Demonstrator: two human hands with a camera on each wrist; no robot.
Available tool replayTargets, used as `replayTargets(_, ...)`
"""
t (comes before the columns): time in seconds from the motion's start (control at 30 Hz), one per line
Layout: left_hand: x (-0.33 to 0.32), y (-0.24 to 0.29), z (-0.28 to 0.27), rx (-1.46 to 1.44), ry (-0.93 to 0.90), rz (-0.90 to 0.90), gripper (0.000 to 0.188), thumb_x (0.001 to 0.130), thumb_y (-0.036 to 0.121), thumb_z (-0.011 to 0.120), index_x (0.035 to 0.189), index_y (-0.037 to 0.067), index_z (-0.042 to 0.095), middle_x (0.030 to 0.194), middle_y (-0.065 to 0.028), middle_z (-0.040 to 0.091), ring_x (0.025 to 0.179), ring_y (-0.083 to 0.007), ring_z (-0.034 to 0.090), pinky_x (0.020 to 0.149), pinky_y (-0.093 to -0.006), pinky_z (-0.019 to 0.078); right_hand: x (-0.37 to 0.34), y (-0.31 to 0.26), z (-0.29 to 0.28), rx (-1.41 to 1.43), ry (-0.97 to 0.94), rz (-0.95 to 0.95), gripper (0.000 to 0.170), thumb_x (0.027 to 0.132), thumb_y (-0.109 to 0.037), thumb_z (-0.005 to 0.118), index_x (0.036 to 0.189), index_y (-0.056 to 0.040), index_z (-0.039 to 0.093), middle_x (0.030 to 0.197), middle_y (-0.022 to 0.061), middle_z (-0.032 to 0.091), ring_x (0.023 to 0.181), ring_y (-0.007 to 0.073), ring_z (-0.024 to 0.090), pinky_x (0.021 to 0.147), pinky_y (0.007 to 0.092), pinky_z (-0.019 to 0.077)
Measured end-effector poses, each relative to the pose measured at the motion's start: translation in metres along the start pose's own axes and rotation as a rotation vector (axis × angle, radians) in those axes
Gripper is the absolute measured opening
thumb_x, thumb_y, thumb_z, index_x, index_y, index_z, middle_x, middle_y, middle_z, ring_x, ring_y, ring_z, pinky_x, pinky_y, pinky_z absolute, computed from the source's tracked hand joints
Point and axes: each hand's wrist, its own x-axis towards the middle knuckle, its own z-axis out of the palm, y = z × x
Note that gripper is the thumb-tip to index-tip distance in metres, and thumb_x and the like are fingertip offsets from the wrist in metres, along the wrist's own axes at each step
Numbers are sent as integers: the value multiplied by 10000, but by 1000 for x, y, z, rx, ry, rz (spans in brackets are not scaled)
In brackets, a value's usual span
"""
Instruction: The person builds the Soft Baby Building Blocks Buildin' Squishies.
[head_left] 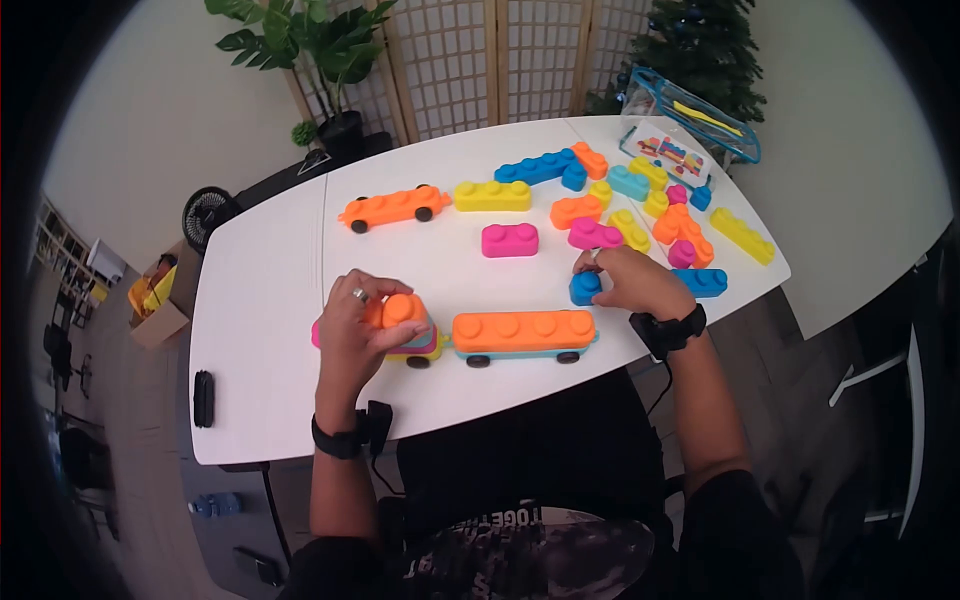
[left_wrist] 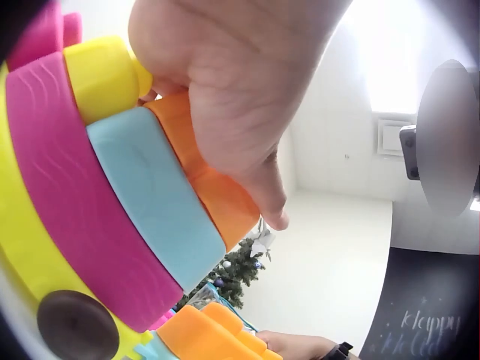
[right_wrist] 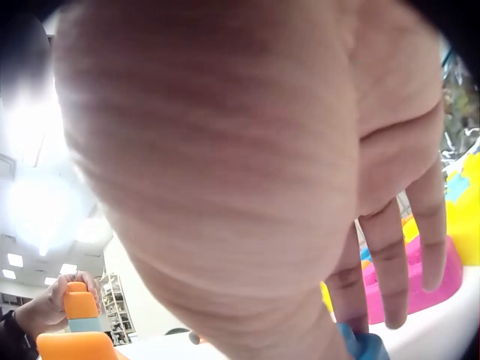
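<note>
My left hand [head_left: 350, 325] grips an orange block [left_wrist: 225, 206] at the top of a stacked toy train car. Below it, the left wrist view shows a light blue block [left_wrist: 154, 191], a magenta block [left_wrist: 82, 180] and a yellow base with a dark wheel [left_wrist: 77, 324]. A small yellow block [left_wrist: 101, 79] sits beside the orange one. To the right stands a wheeled wagon bearing a long orange block [head_left: 523, 325]. Thumb and fingers of my right hand [head_left: 645, 283] pinch a small blue block [head_left: 583, 290] at the table, mostly hidden by the palm in the right wrist view.
Beyond the hands lie a pink block [head_left: 510, 241], a long yellow block [head_left: 492, 196] and an orange wheeled car [head_left: 393, 208]. Several loose blocks cluster at the right, near a clear bag [head_left: 690, 115]. A black case [head_left: 204, 399] lies at the table's left edge.
</note>
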Motion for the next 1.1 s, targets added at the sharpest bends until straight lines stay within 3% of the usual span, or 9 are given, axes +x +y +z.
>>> replayTargets(0.2, 0, 8, -2, 32, -10, -1, 459, 664, 353, 977, 1005, 108, 793, 927, -26, 661, 933, -227, 620, 825, -369, 537, -3, -22, -12, -64, 330, -63, 481, 821, -64, 832, 1272, -37, 666, 1171, 151, 702, 1071, 316, 687, 949, 377, 560)
replayTargets(0.37, 0, 9, -1, 35, -14, -19, 434, 678, 317, 968, 1002, 96, 783, 945, -39, 677, 964, -248, 641, 848, -381, 541, -6, -121, 20, 154, 245, -456, 480, 899, -152, 796, 1345, -51, 649, 1207, 152, 686, 1076, 320, 695, 936, 387, 568)
replayTargets(0.43, 0, 9, -1, 31, -12, -14, 433, 675, 316, 964, 999, 95, 779, 950, -42, 680, 979, -254, 651, 854, -384, 548, -4, -140, 36, 40, 145, -419, 493, 925, -214, 792, 1368, -57, 644, 1251, 159, 686, 1097, 336, 696, 943, 405, 569)
replayTargets(0.47, 0, 8, -1, 66, -8, -7, 443, 676, 349, 966, 1002, 110, 785, 952, -36, 677, 970, -247, 648, 840, -382, 550, 1, -141, 48, 62, 196, -455, 489, 919, -223, 789, 1340, -18, 648, 1150, 188, 689, 1054, 367, 699, 916, 440, 566)
replayTargets(0.63, -1, 4, 0, 137, 8, 28, 459, 683, 415, 962, 1007, 137, 794, 958, -36, 673, 960, -239, 646, 815, -379, 556, 2, -137, 70, 58, 306, -416, 534, 937, -283, 795, 1389, -81, 596, 1221, 165, 715, 1036, 385, 725, 904, 439, 584)
replayTargets(0.7, 0, 6, -1, 127, 5, 8, 450, 685, 379, 952, 1016, 122, 788, 972, -49, 665, 969, -255, 654, 832, -385, 558, -2, -141, 71, 125, 208, -296, 504, 940, -290, 795, 1361, -86, 607, 1262, 152, 710, 1171, 384, 698, 1022, 477, 546)
replayTargets(0.8, -1, 9, -1, 111, -6, -9, 440, 690, 306, 936, 1043, 97, 777, 988, -72, 655, 975, -273, 668, 858, -389, 559, 6, -127, 97, -50, 433, -404, 484, 946, -312, 789, 1337, -87, 613, 1325, 150, 693, 1363, 364, 604, 1196, 532, 410)
replayTargets(0.9, -1, 9, -1, 111, 0, 2, 433, 693, 280, 934, 1050, 91, 777, 987, -71, 645, 950, -277, 666, 848, -388, 559, 5, -127, 91, -78, 347, -380, 484, 950, -330, 784, 1334, -92, 611, 1385, 159, 671, 1486, 330, 499, 1293, 560, 243)
replayTargets(1.1, -4, -1, 3, -14, -13, -37, 416, 709, 265, 953, 1013, 71, 748, 1000, -69, 683, 956, -252, 693, 839, -376, 578, -9, -113, 92, -129, 383, -410, 958, 885, -490, 807, 1633, -70, 380, 1576, 168, 537, 1552, 322, 411, 1301, 559, 226)
